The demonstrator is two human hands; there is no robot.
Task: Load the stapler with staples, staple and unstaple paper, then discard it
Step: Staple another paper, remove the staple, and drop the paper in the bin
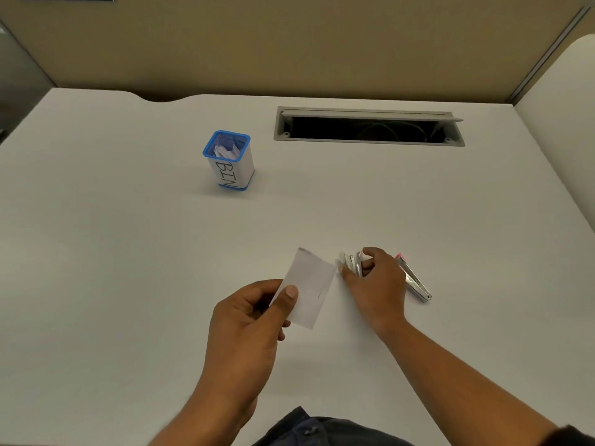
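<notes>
My left hand (248, 320) pinches a small white slip of paper (309, 284) above the desk, thumb on its near edge. A thin staple line shows near the slip's right side. To the right of the paper, my right hand (376, 284) rests on the desk with its fingers curled around a small silver metal piece (352, 263); I cannot tell exactly what the piece is. A pink-tipped metal stapler (415, 280) lies on the desk just beyond the back of my right hand, partly hidden by it.
A blue mesh cup labelled BIN (230, 162), with paper scraps inside, stands at the back left of the white desk (128, 252). An open grey cable hatch (370, 127) is set into the desk at the back right. Partition walls close off the back and right.
</notes>
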